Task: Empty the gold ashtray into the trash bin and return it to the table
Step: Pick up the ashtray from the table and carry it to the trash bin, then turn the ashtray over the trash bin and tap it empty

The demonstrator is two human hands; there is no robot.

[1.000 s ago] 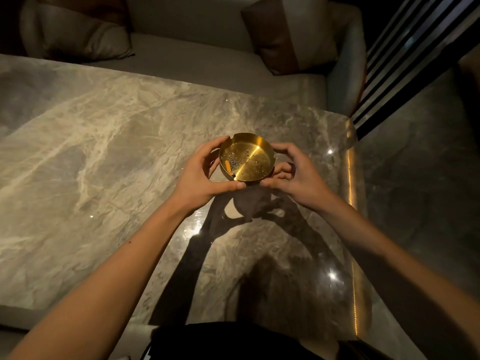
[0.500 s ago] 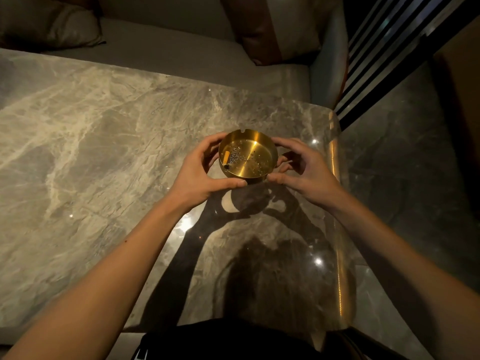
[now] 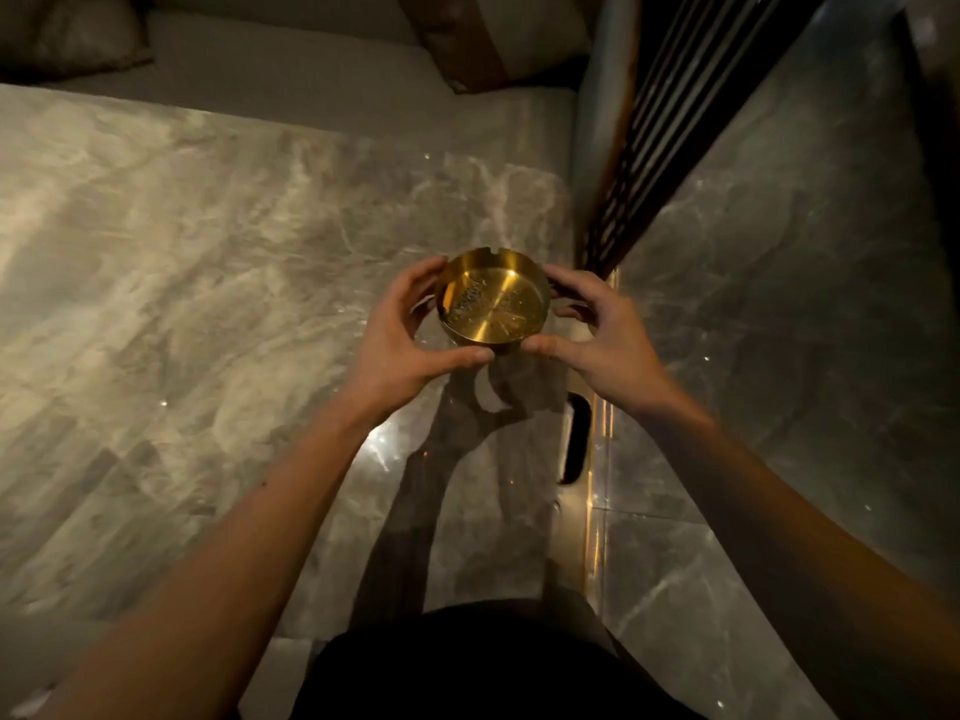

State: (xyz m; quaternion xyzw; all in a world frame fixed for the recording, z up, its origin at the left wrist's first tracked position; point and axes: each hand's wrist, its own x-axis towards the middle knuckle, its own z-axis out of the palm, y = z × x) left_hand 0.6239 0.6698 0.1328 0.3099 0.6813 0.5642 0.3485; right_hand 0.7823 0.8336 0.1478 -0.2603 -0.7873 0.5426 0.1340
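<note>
A round gold ashtray (image 3: 493, 298) with a notched rim is held level above the right end of the grey marble table (image 3: 182, 304). Ash specks and a cigarette butt lie against its left inner wall. My left hand (image 3: 410, 340) grips its left side, thumb under the near rim. My right hand (image 3: 608, 335) grips its right side, thumb at the near rim. The ashtray's shadow falls on the table below. No trash bin is in view.
A grey sofa (image 3: 291, 80) with cushions (image 3: 498, 39) runs behind the table. The table's lit right edge (image 3: 597, 459) borders a polished marble floor (image 3: 779, 304). A dark slatted panel (image 3: 654, 132) stands at the upper right.
Both hands have carried the ashtray to the right, toward the table's right edge. The view has swung right and down, so more floor shows.
</note>
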